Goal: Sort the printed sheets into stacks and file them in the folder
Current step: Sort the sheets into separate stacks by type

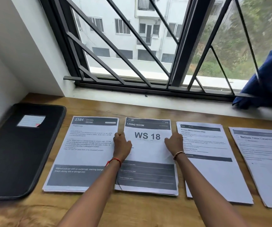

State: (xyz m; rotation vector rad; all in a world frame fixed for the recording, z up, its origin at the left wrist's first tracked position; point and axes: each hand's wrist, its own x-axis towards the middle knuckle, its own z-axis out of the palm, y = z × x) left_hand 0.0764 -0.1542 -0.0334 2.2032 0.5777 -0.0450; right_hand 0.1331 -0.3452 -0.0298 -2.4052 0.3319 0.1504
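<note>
head view: left hand (122, 145) and right hand (175, 143), fingers curled, pinch the living room stack (148, 176) at its 9 and 3 o'clock edges; folder (17, 153) lies at 9 o'clock.

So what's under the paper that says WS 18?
More sheets: their edges peek out below the WS 18 sheet, which the left hand and right hand grip at its sides. The stack lies on the wooden desk. Their printing is covered.

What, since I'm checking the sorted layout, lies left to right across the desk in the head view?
black folder → KITCHEN stack → LIVING ROOM stack, gripped at its side edges by the left hand and right hand → third paper stack → rightmost paper stack
</note>
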